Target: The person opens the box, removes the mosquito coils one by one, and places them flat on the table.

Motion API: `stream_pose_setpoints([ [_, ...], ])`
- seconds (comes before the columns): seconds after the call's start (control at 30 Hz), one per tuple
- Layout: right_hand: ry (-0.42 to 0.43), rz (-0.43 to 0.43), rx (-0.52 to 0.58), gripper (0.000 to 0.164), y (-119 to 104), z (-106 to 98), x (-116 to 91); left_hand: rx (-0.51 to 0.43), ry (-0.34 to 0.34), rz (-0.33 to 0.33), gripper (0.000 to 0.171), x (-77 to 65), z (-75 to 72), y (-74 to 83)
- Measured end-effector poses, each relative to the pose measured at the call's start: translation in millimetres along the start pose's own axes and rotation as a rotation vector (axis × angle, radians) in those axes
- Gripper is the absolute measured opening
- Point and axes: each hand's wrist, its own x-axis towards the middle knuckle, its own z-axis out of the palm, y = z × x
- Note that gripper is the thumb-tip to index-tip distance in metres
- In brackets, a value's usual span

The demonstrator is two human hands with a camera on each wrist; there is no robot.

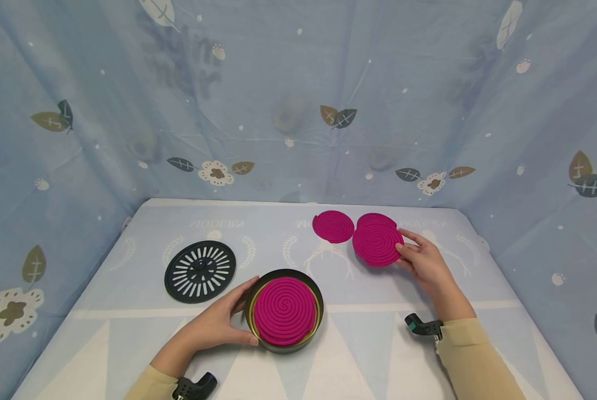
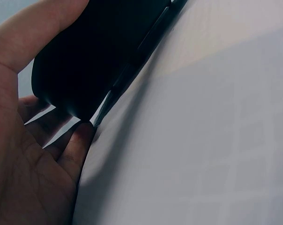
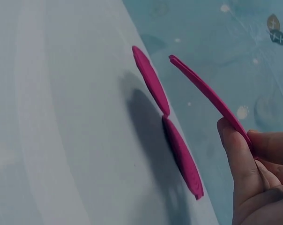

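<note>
In the head view my left hand (image 1: 222, 320) holds the near-left side of a round dark tin (image 1: 284, 350), thumb in front and fingers behind. A magenta mosquito coil (image 1: 284, 311) lies inside the tin, within a yellowish inner rim. The left wrist view shows the tin's dark side (image 2: 99, 51) between thumb and fingers. My right hand (image 1: 422, 260) pinches another mosquito coil (image 1: 377, 244) by its right edge. That coil is held above the table, as the right wrist view shows its edge (image 3: 209, 96) raised and slightly bent. It partly covers a further coil (image 1: 376, 218) on the table.
A separate mosquito coil (image 1: 333, 226) lies flat near the table's back edge. Left of the tin lies a round black slotted lid (image 1: 200, 271). A patterned cloth covers the table (image 1: 358, 333), and blue curtains (image 1: 278, 111) enclose its back and sides.
</note>
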Motion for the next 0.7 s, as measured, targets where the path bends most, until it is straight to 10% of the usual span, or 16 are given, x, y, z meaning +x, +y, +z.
stream_pose_setpoints([
  [0.7, 0.165, 0.05, 0.067, 0.072, -3.2, -57.5, 19.6, 0.005, -0.005, -0.014, 0.126, 0.2, 0.8, -1.0],
])
